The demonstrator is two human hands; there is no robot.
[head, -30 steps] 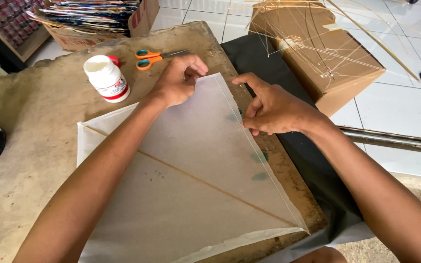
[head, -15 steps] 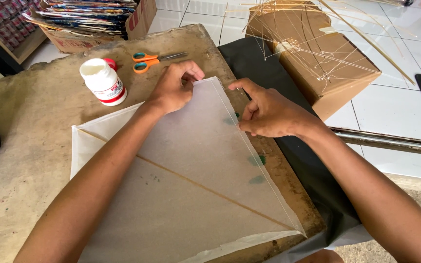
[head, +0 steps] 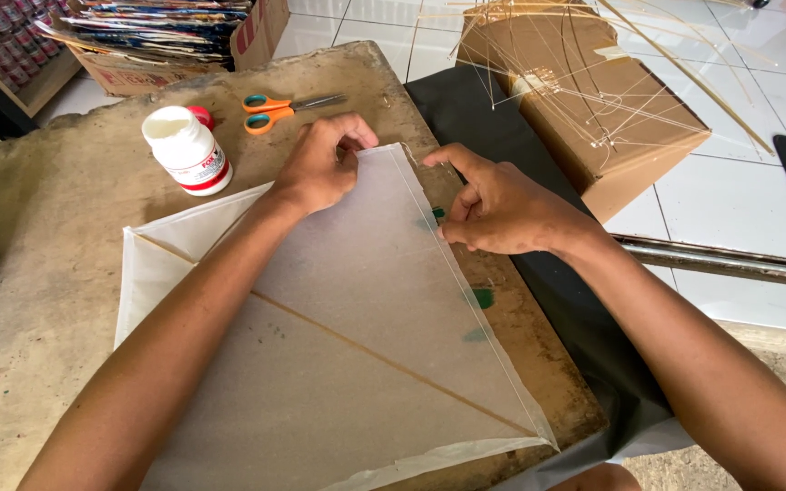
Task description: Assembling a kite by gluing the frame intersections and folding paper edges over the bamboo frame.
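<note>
The left hand [head: 320,173] pinches the kite paper [head: 357,309] at its top corner; the right hand [head: 502,214] presses the folded right edge, mid-gluing; next, steady pressure downward.

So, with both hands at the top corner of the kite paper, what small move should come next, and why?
Probably press the folded right edge flat, sliding the right hand down it. The left hand pins the top corner of the kite paper, the right fingertips pinch the edge just below, and the fold along that edge runs on to the bottom corner. The glue bottle stands capped, aside.
</note>
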